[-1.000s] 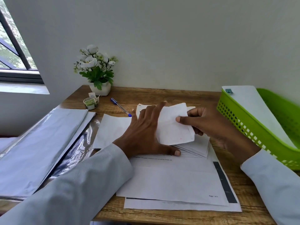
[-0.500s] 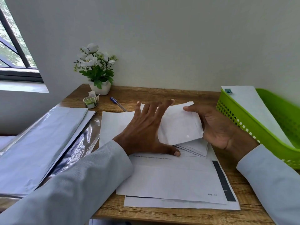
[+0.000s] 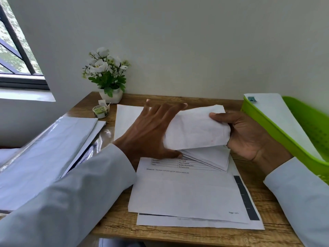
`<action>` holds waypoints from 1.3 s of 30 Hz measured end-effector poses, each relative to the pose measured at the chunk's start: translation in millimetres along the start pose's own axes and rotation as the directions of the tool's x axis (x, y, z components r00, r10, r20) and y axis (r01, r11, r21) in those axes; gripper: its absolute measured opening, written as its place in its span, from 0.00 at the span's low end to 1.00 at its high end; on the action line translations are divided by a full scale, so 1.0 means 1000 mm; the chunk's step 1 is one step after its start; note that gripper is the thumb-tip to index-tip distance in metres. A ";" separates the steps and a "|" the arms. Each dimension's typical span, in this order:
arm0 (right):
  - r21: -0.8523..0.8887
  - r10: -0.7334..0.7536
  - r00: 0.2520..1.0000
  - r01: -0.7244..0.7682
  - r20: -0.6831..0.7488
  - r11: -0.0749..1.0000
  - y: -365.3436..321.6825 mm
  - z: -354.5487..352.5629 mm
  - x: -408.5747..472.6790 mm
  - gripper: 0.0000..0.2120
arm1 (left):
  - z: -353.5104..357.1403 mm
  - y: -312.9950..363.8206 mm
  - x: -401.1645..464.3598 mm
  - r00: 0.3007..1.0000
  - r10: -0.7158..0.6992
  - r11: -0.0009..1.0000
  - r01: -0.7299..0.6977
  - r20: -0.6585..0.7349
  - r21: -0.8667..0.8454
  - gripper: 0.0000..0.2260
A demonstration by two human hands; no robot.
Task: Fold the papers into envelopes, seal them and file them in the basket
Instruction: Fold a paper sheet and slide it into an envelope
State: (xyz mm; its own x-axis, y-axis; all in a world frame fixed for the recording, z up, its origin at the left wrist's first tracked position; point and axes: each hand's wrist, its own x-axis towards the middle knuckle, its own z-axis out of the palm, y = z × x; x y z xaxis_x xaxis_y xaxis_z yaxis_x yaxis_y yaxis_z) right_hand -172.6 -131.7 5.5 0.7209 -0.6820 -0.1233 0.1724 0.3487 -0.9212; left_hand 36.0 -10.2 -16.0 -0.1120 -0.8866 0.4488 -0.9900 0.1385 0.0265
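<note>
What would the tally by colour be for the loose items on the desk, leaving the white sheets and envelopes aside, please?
Green: 1, the basket.
White with green: 2, the flower pot and the tape roll.
Silvery grey: 1, the stack of plastic sleeves.
Total: 4. The right hand grips a folded envelope; the left hand presses flat on it.

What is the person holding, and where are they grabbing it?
A folded white paper envelope. The right hand pinches its right end, thumb on top. The left hand has no grip; its straight fingers lie against the left end.
</note>
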 end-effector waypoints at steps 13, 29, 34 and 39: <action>-0.936 -0.335 0.941 0.152 0.039 0.317 0.030 0.002 0.006 0.04 | -0.034 -0.057 -0.014 0.995 0.104 0.984 -0.105 0.012 0.143 0.53; -0.985 0.087 0.995 0.034 0.050 0.170 0.020 0.011 0.002 0.41 | -0.013 -0.069 -0.022 0.991 0.135 0.990 -0.135 0.011 0.040 0.44; -0.843 -0.006 0.999 0.049 0.054 0.535 0.017 0.001 0.007 0.13 | -0.012 -0.073 -0.022 0.993 0.118 0.991 -0.119 0.033 0.052 0.45; -0.672 -0.062 0.998 0.027 -0.028 0.740 -0.006 -0.013 0.002 0.14 | -0.015 -0.076 -0.022 0.995 0.097 0.994 -0.097 0.015 0.051 0.45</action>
State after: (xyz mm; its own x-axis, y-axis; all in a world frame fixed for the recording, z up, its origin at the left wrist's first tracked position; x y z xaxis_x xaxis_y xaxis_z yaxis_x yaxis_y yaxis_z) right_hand -181.0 -143.1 6.4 0.6897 -0.7200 -0.0766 -0.3041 -0.1920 -0.9331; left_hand 114.6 5.5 -14.4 -0.2087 -0.8756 0.4356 -0.9774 0.2015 -0.0632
